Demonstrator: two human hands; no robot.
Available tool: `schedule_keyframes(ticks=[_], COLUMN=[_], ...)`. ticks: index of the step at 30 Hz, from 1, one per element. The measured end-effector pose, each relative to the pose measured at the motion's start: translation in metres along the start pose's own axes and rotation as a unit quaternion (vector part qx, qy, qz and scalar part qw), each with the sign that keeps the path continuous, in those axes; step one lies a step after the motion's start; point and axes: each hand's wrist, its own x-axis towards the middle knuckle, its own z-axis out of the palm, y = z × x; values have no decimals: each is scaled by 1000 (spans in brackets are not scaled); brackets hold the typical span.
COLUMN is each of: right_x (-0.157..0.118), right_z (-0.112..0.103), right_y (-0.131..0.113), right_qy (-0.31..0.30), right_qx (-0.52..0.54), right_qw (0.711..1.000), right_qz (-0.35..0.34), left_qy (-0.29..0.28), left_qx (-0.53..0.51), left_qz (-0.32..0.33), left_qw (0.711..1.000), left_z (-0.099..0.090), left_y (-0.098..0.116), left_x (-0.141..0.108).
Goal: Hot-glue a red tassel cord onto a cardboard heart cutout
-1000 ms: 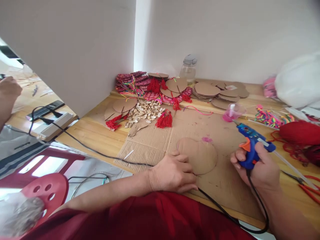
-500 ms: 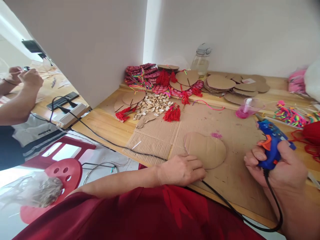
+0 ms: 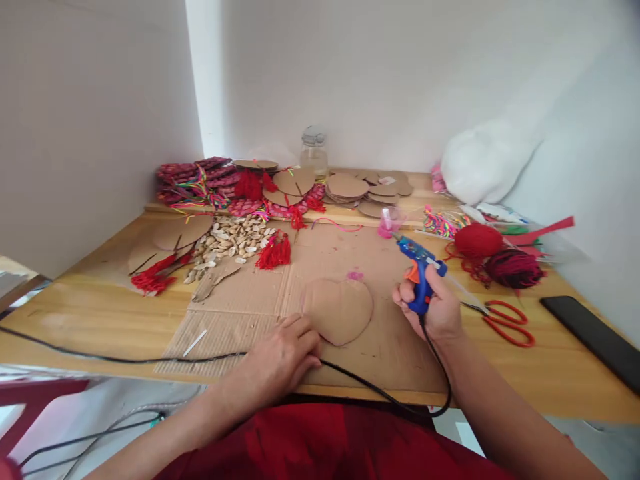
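Note:
My right hand (image 3: 435,303) grips a blue glue gun (image 3: 419,267) with an orange trigger, its nozzle tilted up and left. A clear glue stick sticks out of its back. From the handle, a black cable (image 3: 370,385) loops down and runs left, passing under my left hand (image 3: 287,350). That hand rests palm down with loosely bent fingers at the lower left edge of a heart-shaped cardboard piece (image 3: 340,312). The heart lies on a larger cardboard sheet (image 3: 400,347), below a small pink stain.
Peanut shells (image 3: 235,240), red tassels (image 3: 274,251) and stacked cardboard pieces (image 3: 347,187) line the back. A jar (image 3: 314,157) stands behind. To the right are a pink cup (image 3: 387,227), red yarn (image 3: 479,241), orange-handled scissors (image 3: 510,323) and a black phone (image 3: 593,340).
The view has swung right, bringing the scissors, yarn and phone into sight and the co-worker out of it. My right hand still grips the glue gun; my left remains by the cardboard heart.

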Motion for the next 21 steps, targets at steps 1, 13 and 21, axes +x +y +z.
schedule_keyframes(ticks=[1,13,21], right_x=[0,2,4], right_z=[1,-3,-5], right_y=[1,11,15], right_qy=[0,12,29], right_qx=[-4,-20,-14], right_qw=[1000,999,998], right_qz=[2,38,50], left_qy=[-8,-65,-94], left_qx=[8,70,160], left_qz=[1,66,145], left_qw=[1000,993,972], left_z=[1,9,9], left_y=[0,2,8], left_x=[1,28,42])
